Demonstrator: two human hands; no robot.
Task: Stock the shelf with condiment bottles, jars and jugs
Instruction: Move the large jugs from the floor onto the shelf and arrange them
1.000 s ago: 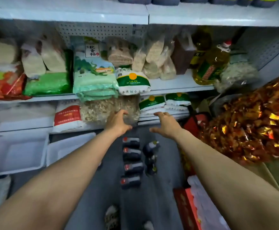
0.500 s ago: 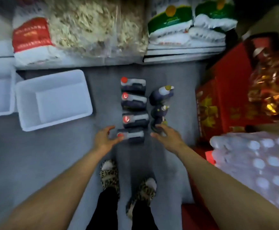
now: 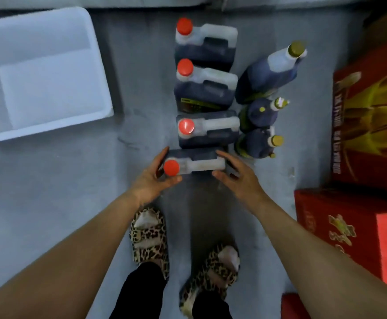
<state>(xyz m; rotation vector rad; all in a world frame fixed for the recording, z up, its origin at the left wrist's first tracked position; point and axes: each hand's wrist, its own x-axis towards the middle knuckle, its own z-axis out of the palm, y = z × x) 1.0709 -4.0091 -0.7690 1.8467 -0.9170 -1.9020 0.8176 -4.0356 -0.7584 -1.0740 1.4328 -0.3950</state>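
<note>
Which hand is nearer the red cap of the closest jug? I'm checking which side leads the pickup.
Left. The left hand cups the jug at its red cap; the right hand sits at the far end by the handle.

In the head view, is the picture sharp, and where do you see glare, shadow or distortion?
Head view: soft overall, label print unreadable on the jugs; a bright glare spot on the red cap of the third jug; a dark shadow on the floor below the nearest jug between the left hand and right hand; wide-angle stretch enlarges the forearms at the edges.
</note>
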